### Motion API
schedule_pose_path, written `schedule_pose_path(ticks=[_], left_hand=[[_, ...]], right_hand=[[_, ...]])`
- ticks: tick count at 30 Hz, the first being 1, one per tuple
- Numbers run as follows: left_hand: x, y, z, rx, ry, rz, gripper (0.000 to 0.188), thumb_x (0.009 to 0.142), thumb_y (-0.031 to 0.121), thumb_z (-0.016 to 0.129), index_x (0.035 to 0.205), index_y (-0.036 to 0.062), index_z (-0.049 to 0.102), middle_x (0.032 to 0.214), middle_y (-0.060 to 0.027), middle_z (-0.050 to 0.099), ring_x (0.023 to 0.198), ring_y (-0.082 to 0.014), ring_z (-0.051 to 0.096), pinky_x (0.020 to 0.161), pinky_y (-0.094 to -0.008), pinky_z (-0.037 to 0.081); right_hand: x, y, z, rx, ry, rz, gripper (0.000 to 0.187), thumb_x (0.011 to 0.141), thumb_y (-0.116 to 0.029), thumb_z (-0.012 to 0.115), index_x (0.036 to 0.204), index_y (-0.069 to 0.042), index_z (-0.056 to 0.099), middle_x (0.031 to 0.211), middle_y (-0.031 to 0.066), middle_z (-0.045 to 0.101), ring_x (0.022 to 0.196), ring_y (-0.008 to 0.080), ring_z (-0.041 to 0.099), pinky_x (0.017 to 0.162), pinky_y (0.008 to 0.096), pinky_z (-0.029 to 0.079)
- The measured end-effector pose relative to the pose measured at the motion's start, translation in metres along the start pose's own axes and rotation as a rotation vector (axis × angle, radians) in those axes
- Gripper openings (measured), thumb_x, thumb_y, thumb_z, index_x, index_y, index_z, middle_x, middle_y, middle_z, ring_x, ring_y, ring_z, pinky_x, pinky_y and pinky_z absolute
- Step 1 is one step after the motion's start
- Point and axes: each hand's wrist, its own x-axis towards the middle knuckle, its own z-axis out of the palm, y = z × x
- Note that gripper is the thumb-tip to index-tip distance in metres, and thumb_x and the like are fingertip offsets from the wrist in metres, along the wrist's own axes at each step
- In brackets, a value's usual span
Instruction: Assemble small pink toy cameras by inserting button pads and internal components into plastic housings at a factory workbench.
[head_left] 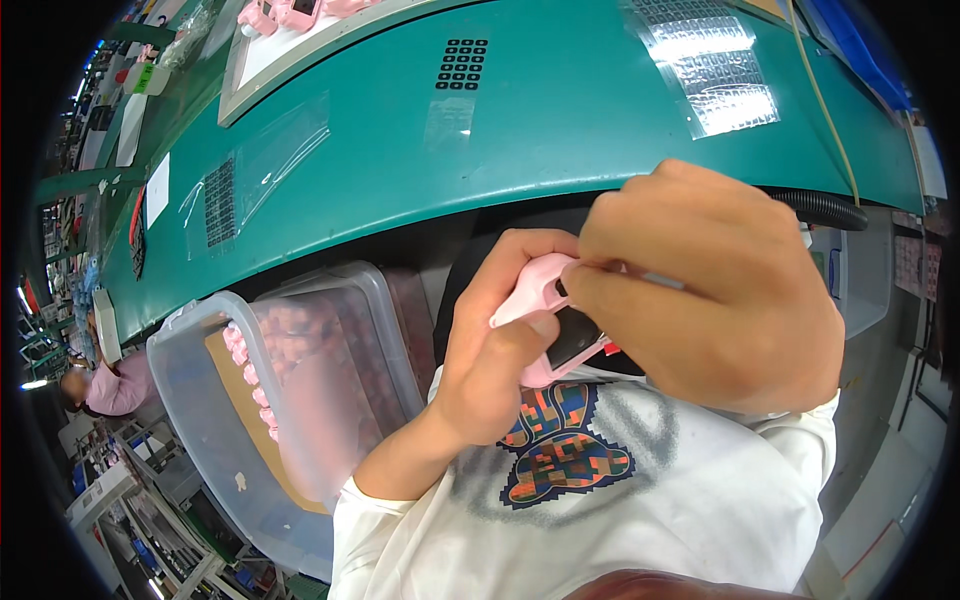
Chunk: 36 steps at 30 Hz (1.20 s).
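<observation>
A small pink plastic device (pixel 540 282) with a dark screen sits in my left hand (pixel 478 385), above my lap and just off the bench edge. My left thumb lies across its front, and the fingers wrap behind it. Bent over its upper right side is my right hand (pixel 715 290), fingers closed in a pinch at a small dark opening in the pink shell. Whatever those fingertips hold, if anything, is hidden. A bit of red shows at the device's lower right edge, under my right hand.
On the green bench (pixel 380 180) lie a sheet of black square stickers (pixel 462 65), another such sheet (pixel 220 205) and shiny clear film (pixel 705 65). A framed tray (pixel 290 55) holds pink devices. Left of me stands a clear bin (pixel 200 390) with pink parts. A person (pixel 125 385) is farther left.
</observation>
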Motion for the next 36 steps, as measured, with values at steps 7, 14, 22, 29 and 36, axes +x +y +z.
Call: schedule_pose_path(ticks=[7,14,22,29,36], left_hand=[[0.005,-0.017,-0.017,-0.37,-0.219,-0.057,0.071,0.079,0.039,0.05,0.136,-0.0037,0.049,0.12,-0.0216,0.062,0.103,-0.0285,0.06,0.085,-0.0349,0.049],[0.05,-0.078,0.026,0.135,-0.256,-0.234,0.056,0.083,0.026,0.051,0.131,-0.0025,0.05,0.121,-0.0208,0.057,0.101,-0.0289,0.059,0.092,-0.0362,0.048],[0.194,-0.228,0.08,0.032,-0.283,-0.693,0.035,0.091,0.012,0.048,0.125,0.0074,0.055,0.124,-0.0157,0.054,0.09,-0.0238,0.061,0.07,-0.0288,0.05],[0.271,-0.255,0.104,-0.052,-0.237,-0.632,0.044,0.092,0.027,0.042,0.132,0.0104,0.053,0.128,-0.0158,0.055,0.092,-0.0297,0.062,0.065,-0.0379,0.051],[0.287,-0.258,0.086,-0.213,-0.133,-0.49,0.057,0.094,0.044,0.034,0.139,0.0138,0.05,0.133,-0.0159,0.056,0.095,-0.0365,0.063,0.059,-0.0484,0.051]], right_hand=[[-0.028,0.009,-0.045,0.07,0.163,0.174,0.021,0.059,0.0,0.077,0.08,0.002,0.075,0.079,0.0121,0.062,0.064,0.0203,0.051,0.059,0.0294,0.042],[-0.147,0.041,-0.095,-0.025,0.49,0.378,0.022,0.077,0.008,0.069,0.097,0.002,0.075,0.09,0.0123,0.063,0.078,0.0195,0.053,0.069,0.0281,0.042],[-0.282,0.008,-0.091,-0.023,0.839,0.735,0.019,0.08,0.013,0.073,0.097,0.004,0.076,0.096,0.011,0.066,0.079,0.0167,0.054,0.067,0.0225,0.043],[-0.336,-0.002,-0.065,0.047,1.022,0.954,0.017,0.084,0.01,0.072,0.1,0.004,0.076,0.097,0.0108,0.066,0.081,0.0166,0.055,0.07,0.0234,0.044],[-0.348,0.009,-0.054,0.113,1.045,1.009,0.016,0.086,0.009,0.071,0.1,0.004,0.076,0.098,0.0112,0.066,0.082,0.0169,0.055,0.072,0.0248,0.046]])
